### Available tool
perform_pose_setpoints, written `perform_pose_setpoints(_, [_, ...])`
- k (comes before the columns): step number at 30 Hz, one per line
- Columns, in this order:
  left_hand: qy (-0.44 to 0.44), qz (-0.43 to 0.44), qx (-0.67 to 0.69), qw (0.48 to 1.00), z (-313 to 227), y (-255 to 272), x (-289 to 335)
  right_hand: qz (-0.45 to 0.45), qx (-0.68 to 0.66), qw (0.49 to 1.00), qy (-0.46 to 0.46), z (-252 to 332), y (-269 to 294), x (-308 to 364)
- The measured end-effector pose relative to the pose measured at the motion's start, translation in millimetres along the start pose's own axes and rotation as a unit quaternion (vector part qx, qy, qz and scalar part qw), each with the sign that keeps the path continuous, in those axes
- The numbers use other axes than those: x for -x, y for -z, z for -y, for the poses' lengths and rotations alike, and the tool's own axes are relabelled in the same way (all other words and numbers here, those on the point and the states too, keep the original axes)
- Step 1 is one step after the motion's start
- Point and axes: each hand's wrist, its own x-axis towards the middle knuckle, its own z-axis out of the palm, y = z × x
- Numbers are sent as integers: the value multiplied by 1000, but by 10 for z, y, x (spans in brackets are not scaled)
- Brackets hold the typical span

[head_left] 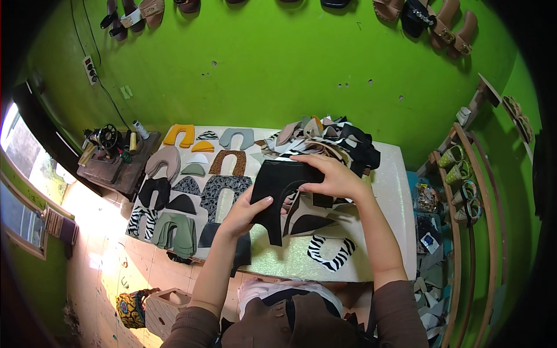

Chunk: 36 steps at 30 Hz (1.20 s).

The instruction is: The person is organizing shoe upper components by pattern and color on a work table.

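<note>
our brown top sits closest, below the grip; left of the grip, green pieces lie stacked on the pale table. our left hand clasps the black curved piece by its left side, while our right hand pinches its upper right corner, above the table. below our right hand lies a zebra-striped piece.

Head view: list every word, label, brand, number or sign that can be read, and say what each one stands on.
No text can be read anywhere.
Black, smooth, curved piece in both hands: no lettering visible.
Small blue-and-white rectangular packet at the right: any print is too small to read.
Black metal sewing machine at the left: any marking is too small to read.
</note>
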Motion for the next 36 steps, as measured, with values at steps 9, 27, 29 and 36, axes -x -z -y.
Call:
perform_pose_setpoints(9, [23,-40,28,999,-100,697,302,79,-72,991,-82,130,-453,-409])
perform_pose_setpoints(27, [208,-224,202,930,516,2070,1281,-36,-736,542,-404,174,-2852,-250])
perform_pose_setpoints(29, [233,-225,186,928,595,2140,1307,-56,-733,538,-412,248,-2945,-205])
perform_pose_setpoints(36, [292,-209,39,932,677,2118,1363,-130,-743,443,-485,411,-3209,184])
